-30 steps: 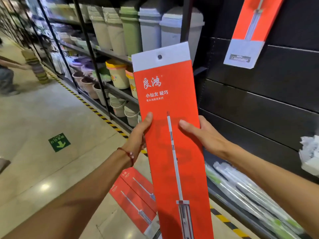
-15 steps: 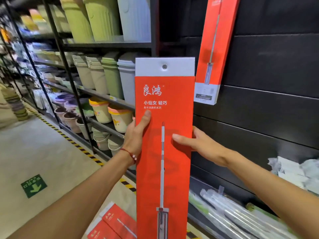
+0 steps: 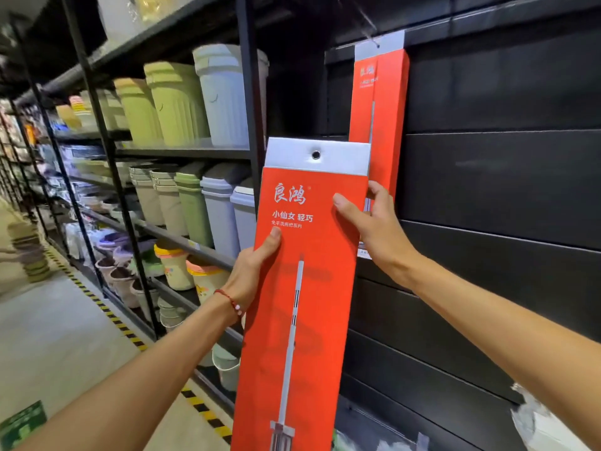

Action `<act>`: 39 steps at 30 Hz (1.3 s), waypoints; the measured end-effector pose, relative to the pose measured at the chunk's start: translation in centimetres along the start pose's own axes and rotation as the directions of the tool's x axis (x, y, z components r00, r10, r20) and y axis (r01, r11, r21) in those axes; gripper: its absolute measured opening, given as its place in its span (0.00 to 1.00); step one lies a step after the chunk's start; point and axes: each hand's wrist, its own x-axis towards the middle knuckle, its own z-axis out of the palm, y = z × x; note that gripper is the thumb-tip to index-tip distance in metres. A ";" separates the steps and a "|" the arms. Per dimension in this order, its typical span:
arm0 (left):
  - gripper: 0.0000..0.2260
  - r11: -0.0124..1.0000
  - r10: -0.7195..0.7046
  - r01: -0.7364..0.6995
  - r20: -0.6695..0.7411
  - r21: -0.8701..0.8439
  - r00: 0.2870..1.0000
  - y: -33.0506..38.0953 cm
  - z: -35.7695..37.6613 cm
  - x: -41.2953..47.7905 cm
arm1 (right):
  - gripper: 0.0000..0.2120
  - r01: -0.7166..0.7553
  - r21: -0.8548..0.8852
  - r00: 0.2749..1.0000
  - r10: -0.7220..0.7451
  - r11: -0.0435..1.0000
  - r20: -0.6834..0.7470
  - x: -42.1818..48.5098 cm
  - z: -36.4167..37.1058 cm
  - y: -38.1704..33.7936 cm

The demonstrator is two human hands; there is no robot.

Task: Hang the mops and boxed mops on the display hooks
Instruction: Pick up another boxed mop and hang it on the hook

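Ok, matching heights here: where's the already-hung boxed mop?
Head view, upper right of centre: the hung boxed mop is on the black wall panel, behind and above the held box.

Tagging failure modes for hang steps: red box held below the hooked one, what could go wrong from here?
The hang hole of the held box sits well below the display hook, so threading it could miss. The held box overlaps the hung box; lifting may knock that one off. The left hand and right hand grip only its side edges, so it could swing.
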 end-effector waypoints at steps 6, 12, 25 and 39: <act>0.34 1.000 0.013 -0.012 0.064 -0.010 0.998 1.0 0.7 7.9 | 0.53 0.071 -0.109 0.992 -0.082 0.992 -0.099 7.6 -0.6 1.2; 0.26 0.996 0.073 -0.079 0.132 0.047 0.989 2.9 1.2 16.4 | 0.37 0.158 -0.166 0.974 -0.182 0.973 -0.137 15.4 -1.0 2.6; 0.33 0.984 0.168 -0.171 0.060 0.049 0.984 7.8 4.1 32.6 | 0.30 0.220 -0.261 0.938 -0.278 0.940 -0.209 32.1 -3.2 2.8; 0.43 0.907 0.409 -0.401 -0.037 0.130 0.912 15.1 5.8 42.2 | 0.11 0.498 -0.224 0.834 -0.533 0.838 -0.140 42.2 -5.2 -4.5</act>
